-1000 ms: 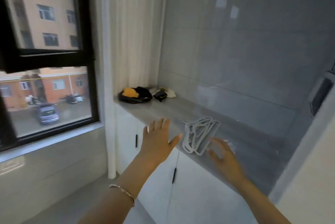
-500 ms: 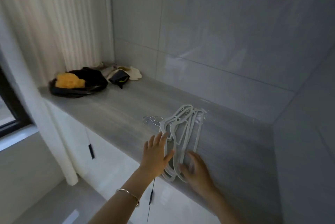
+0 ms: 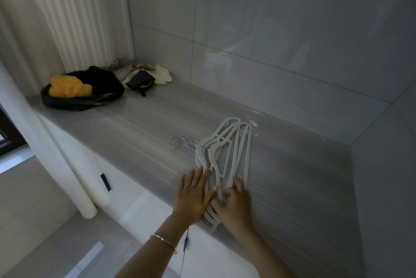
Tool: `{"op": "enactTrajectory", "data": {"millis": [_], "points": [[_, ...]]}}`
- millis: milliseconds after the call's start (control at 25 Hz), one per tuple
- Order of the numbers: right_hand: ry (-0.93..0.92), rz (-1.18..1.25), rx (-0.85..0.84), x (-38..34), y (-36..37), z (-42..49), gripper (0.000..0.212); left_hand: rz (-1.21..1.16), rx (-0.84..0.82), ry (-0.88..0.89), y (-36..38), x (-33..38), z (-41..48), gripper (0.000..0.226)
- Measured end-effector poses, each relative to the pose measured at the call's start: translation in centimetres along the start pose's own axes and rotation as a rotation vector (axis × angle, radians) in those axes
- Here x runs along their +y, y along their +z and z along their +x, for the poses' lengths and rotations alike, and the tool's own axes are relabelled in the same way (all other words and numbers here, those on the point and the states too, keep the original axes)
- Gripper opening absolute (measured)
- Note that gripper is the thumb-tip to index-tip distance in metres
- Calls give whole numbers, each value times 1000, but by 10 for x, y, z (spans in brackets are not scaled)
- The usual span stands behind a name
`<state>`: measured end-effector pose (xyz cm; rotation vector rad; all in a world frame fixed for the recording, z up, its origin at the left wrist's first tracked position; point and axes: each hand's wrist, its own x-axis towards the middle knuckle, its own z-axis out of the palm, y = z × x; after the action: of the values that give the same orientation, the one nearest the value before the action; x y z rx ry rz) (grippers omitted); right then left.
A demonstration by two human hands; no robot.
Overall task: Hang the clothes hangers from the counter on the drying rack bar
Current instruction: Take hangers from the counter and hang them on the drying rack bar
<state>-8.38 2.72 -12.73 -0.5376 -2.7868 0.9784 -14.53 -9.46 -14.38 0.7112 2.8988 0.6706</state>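
both hands are down on the stack at the near edge of the bench, side by side and almost touching. left hand (image 3: pixel 193 196) lies flat, fingers straight, pressing the left side of the hangers (image 3: pixel 225 154). right hand (image 3: pixel 235 205) has its fingers curled in, pinching the thin bars at the near end of the pile.

tiled wall (image 3: pixel 270 30), grey and glossy, rises behind the hands and wraps round to their right. bench (image 3: pixel 146 124), grey with a streaked grain, runs away from the hands to the far left. pale curtain (image 3: pixel 56 19) hangs well off to the left, beyond the bench end. white cabinet doors (image 3: pixel 135 201) sit below the hands, a dark handle (image 3: pixel 105 182) showing to the left.

now the hangers: pale plastic, lying flat in a loose overlapping stack, stretching from under the hands away toward the wall, metal hooks (image 3: pixel 182 141) poking out to the left ahead of the left hand. far up-left of the hands, a black bag (image 3: pixel 90 100) holds an orange lump (image 3: pixel 67 88), with crumpled cloths (image 3: pixel 144 73) just beside it. thin bracelet (image 3: pixel 163 240) on the left wrist.
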Motion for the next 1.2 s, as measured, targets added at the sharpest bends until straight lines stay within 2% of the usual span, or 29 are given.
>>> {"op": "enactTrajectory", "data": {"millis": [160, 280, 320, 400, 480, 560, 680, 840, 920, 1000, 1080, 1200], "points": [[12, 79, 87, 4, -20, -1, 12, -2, -55, -12, -5, 3, 1, 108], [-46, 156, 278, 5, -52, -1, 11, -57, -114, -34, -19, 8, 2, 82], [-70, 172, 357, 4, -64, -2, 9, -112, -83, -58, -27, 9, 2, 81], [-121, 216, 478, -3, -86, -4, 11, -175, 72, -82, -52, 14, 1, 93], [-176, 297, 498, -15, -99, -7, 15, -177, 216, -41, -87, 25, -4, 89], [-259, 425, 399, -38, -113, -14, 20, -149, 399, 3, -132, 38, -17, 80], [-383, 671, 198, -77, -133, -26, 20, -65, 678, 27, -205, 52, -52, 82], [-599, 867, -60, -141, -152, -70, 24, 31, 920, -122, -286, 62, -143, 91], [-664, 981, -185, -171, -163, -98, 23, 171, 1027, -181, -324, 74, -201, 83], [-762, 1026, -277, -198, -176, -129, 22, 330, 1148, -209, -359, 95, -272, 59], [-823, 1087, -330, -224, -191, -158, 21, 366, 1155, -245, -392, 124, -344, 31], [-929, 1168, -394, -261, -209, -205, 20, 240, 980, -341, -422, 177, -449, 21]]}}
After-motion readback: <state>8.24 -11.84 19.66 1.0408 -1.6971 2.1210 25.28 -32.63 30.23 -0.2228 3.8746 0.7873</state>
